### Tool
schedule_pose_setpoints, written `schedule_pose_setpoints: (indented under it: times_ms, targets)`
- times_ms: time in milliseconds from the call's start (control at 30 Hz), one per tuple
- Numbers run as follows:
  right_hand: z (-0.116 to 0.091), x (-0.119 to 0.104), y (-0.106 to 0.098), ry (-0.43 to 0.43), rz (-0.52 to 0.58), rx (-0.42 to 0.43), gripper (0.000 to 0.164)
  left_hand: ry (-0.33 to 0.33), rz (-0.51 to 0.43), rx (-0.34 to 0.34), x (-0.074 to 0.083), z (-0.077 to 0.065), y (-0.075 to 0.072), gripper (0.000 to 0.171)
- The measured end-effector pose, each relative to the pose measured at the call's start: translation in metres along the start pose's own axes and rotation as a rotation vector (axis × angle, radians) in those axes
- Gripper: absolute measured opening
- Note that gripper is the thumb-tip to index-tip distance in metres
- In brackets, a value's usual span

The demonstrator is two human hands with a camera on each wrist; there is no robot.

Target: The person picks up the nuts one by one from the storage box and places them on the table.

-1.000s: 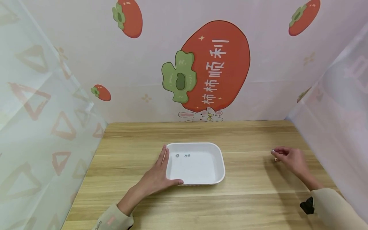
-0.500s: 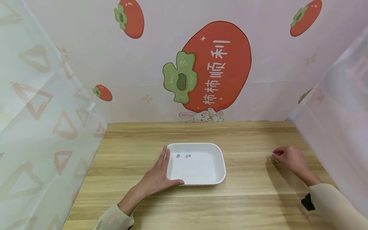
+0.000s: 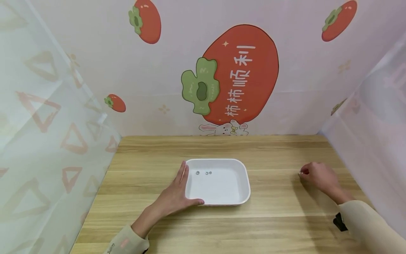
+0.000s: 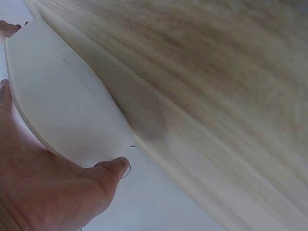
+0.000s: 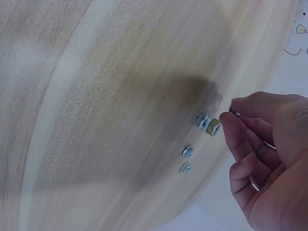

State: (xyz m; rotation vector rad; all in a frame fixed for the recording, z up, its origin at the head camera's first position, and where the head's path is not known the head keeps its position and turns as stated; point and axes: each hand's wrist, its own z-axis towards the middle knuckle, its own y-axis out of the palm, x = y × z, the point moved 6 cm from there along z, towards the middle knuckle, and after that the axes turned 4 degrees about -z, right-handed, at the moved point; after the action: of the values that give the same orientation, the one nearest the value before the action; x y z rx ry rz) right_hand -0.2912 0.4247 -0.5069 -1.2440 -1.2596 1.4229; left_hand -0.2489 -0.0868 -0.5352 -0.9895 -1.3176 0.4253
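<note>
Wood-grain table (image 3: 269, 229), walls close in on both sides and behind. Nearest: beige sleeves (image 3: 130, 241), one either side of the tray's near edge.

Left hand (image 3: 175, 198) is on the tray's left end: fingers straight, spread wide from thumb, thumb on the near rim, fingertips by the far-left corner.

White tray (image 3: 222, 188) sits flat mid-table. Looks like thin, light, stiff plastic; probably slides easily, so a corner/rim hold suits it. Three small nuts (image 3: 197, 173) inside, toward its far left: two close together, one apart further left.

Right hand (image 3: 323, 178) is well right of the tray. Thumb and index nearly meet, pinching a small metal piece (image 5: 234, 110); mostly covered, can't confirm it's a nut. Four loose nuts (image 5: 187, 151) by that hand on the table, two side by side, two separate. Should be light, hard, slick, not fragile; best taken across the sides with fingertip and thumb.

Behind the tray: pale back wall (image 3: 142, 70), big orange persimmon print (image 3: 263, 77).
</note>
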Motion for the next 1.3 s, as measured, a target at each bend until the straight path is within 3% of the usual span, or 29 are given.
schedule_pose_setpoints:
  times_ms: [300,767,833,933,1000,1067,1167,1300]
  targets:
    - [0.004,-0.004,0.006,-0.032,-0.082,-0.014,0.01,0.001,0.006,0.006,-0.001,0.0,0.0,0.14]
    - [0.006,-0.004,0.008,-0.008,-0.058,-0.045,0.007,-0.013,0.007,0.004,0.0,0.0,-0.001,0.14]
    - [0.006,-0.006,0.008,-0.012,-0.054,-0.037,0.022,-0.012,0.01,0.005,0.0,-0.001,-0.001,0.14]
    - [0.005,-0.01,0.006,-0.008,-0.046,-0.033,0.037,-0.009,0.011,0.006,0.001,-0.001,-0.001,0.139]
    - [0.005,-0.014,0.002,-0.014,-0.053,-0.026,0.029,-0.009,0.01,0.005,0.001,-0.001,-0.001,0.139]
    - [0.006,-0.019,-0.002,-0.013,-0.064,-0.028,0.009,-0.008,0.007,0.004,0.001,-0.001,-0.001,0.139]
    - [0.009,-0.028,-0.008,-0.024,-0.083,-0.03,0.023,-0.007,0.005,0.001,0.001,-0.001,-0.001,0.14]
    - [0.013,-0.049,-0.018,-0.054,-0.097,-0.015,0.023,-0.007,0.003,0.001,0.001,-0.001,-0.001,0.139]
